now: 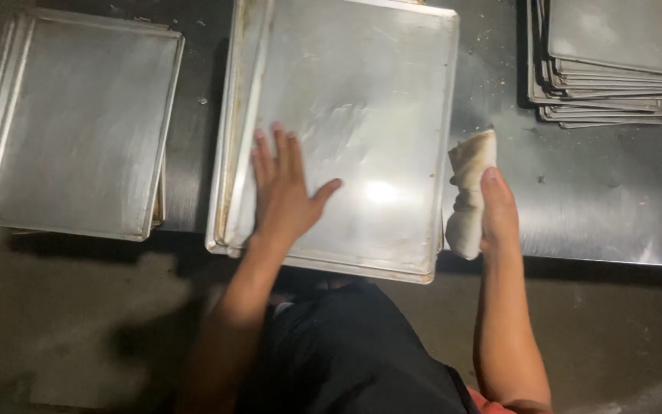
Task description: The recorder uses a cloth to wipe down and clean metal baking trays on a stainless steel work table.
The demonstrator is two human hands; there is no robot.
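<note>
- Left hand point(283, 188) flat, fingers spread, pressing on top baking tray point(362, 115); grips nothing.
- Tray sits mid-table on a second tray point(227, 153), near edge overhanging the steel table point(599, 199).
- Right hand point(498, 211) closed around folded cloth point(467, 192), just beside tray's right rim.
- Tray stack point(78, 123) left; another stack point(614, 69) far right, well apart.

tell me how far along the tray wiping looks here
Done cannot be told for certain: a stack of trays sits at the left. In hand: the left hand lies flat on the top tray of the middle pile, smeared, while the right hand grips a folded cloth at its edge. Another stack waits at the far right.
</note>
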